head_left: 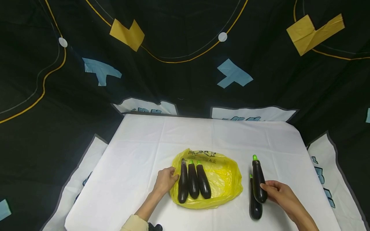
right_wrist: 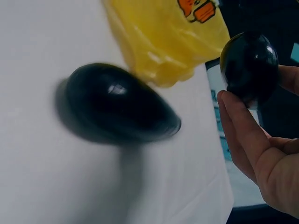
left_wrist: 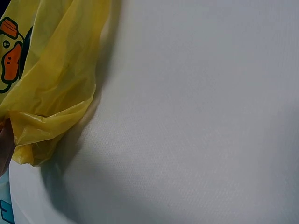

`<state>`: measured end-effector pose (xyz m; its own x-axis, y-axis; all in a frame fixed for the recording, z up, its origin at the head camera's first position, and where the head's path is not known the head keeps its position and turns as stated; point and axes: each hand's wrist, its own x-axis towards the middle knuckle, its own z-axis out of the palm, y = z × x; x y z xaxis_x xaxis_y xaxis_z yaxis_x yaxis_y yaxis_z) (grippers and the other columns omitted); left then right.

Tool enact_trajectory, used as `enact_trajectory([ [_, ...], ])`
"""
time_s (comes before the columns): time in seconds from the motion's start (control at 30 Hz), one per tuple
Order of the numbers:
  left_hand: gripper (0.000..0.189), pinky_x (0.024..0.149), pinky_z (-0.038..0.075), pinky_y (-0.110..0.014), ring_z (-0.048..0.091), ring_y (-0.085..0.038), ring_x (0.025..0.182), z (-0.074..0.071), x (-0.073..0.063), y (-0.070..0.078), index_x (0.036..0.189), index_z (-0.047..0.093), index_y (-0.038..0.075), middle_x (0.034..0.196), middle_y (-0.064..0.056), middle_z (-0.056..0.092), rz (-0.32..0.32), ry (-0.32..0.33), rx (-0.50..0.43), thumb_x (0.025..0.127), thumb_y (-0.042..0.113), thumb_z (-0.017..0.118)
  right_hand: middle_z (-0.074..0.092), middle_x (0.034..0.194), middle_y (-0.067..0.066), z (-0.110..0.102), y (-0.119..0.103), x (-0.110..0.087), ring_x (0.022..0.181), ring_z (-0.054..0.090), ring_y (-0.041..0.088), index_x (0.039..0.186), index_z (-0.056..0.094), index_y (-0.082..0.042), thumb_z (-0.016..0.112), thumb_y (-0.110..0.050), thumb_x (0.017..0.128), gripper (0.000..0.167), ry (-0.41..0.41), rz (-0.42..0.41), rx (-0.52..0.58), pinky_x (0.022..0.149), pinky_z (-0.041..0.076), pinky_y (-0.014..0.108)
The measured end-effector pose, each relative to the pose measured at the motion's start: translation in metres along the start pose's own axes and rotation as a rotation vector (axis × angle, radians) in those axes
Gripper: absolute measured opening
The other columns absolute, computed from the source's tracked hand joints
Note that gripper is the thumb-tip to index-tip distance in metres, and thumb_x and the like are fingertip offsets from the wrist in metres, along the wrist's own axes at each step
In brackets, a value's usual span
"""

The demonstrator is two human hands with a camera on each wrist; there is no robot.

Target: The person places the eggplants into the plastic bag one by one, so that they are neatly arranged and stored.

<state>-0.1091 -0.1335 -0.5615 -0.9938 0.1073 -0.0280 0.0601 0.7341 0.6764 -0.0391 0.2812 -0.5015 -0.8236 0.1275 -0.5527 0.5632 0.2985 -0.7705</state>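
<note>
A yellow plastic bag (head_left: 225, 186) lies spread on the table with three dark eggplants (head_left: 192, 181) side by side on its left part. My left hand (head_left: 166, 180) pinches the bag's left edge; in the left wrist view only a sliver of a finger (left_wrist: 5, 145) shows beside the gathered bag (left_wrist: 60, 88). My right hand (head_left: 278, 194) grips an eggplant (head_left: 258, 179) near its lower end, its green tip pointing away. Below it another eggplant (head_left: 255, 210) rests on the table, partly hidden. The right wrist view shows the held eggplant (right_wrist: 250, 67) between thumb and fingers, above the lying one (right_wrist: 117, 105).
A white cloth covers the table (head_left: 138, 138). Behind it hangs a dark curtain (head_left: 179, 86) with yellow and blue tape pieces. A small black object (head_left: 155, 227) is by the left sleeve at the front edge.
</note>
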Motion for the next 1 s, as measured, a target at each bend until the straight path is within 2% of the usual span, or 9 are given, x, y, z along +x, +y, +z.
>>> enact_trajectory([
  [0.1, 0.006, 0.047, 0.039, -0.022, 0.044, -0.007, 0.050, 0.000, 0.000, 0.000, 0.082, 0.064, 0.005, 0.057, 0.005, 0.051, -0.008, -0.004, -0.001, 0.081, 0.008, 0.069, 0.061, 0.105, 0.014, 0.005, -0.010, -0.003, 0.090, 0.063, 0.017, 0.124, 0.046, 0.012, 0.066, -0.039, 0.088, 0.066, -0.008, -0.032, -0.009, 0.081, 0.052, 0.035],
  [0.33, 0.012, 0.049, 0.041, -0.022, 0.046, -0.008, 0.052, 0.000, 0.000, -0.001, 0.091, 0.067, 0.002, 0.062, 0.003, 0.054, -0.005, -0.006, 0.000, 0.081, 0.008, 0.069, 0.065, 0.100, 0.011, 0.017, -0.032, -0.006, 0.090, 0.065, 0.021, 0.123, 0.048, 0.011, 0.066, -0.034, 0.088, 0.060, -0.038, -0.101, -0.017, 0.083, 0.051, 0.039],
  [0.53, 0.008, 0.047, 0.039, -0.021, 0.044, -0.007, 0.050, 0.001, 0.000, 0.000, 0.087, 0.066, 0.004, 0.058, 0.004, 0.051, -0.008, -0.004, 0.004, 0.081, 0.008, 0.070, 0.063, 0.097, 0.012, 0.030, -0.046, -0.005, 0.087, 0.065, 0.020, 0.120, 0.051, 0.009, 0.067, -0.031, 0.087, 0.054, -0.055, -0.132, 0.000, 0.081, 0.052, 0.036],
  [0.7, 0.006, 0.046, 0.037, -0.022, 0.043, -0.007, 0.049, 0.001, 0.000, 0.000, 0.081, 0.063, 0.006, 0.055, 0.005, 0.048, -0.010, -0.003, 0.004, 0.081, 0.008, 0.069, 0.063, 0.097, 0.011, 0.041, -0.056, -0.006, 0.086, 0.063, 0.019, 0.119, 0.053, 0.008, 0.068, -0.032, 0.086, 0.054, -0.070, -0.152, -0.025, 0.081, 0.052, 0.037],
  [1.0, 0.007, 0.046, 0.038, -0.021, 0.043, -0.007, 0.049, -0.001, 0.000, 0.001, 0.084, 0.064, 0.005, 0.056, 0.004, 0.048, -0.009, -0.012, -0.001, 0.082, 0.007, 0.069, 0.064, 0.094, 0.010, 0.061, -0.061, -0.002, 0.084, 0.063, 0.019, 0.115, 0.054, 0.006, 0.071, -0.029, 0.084, 0.050, -0.119, -0.187, -0.053, 0.077, 0.051, 0.035],
])
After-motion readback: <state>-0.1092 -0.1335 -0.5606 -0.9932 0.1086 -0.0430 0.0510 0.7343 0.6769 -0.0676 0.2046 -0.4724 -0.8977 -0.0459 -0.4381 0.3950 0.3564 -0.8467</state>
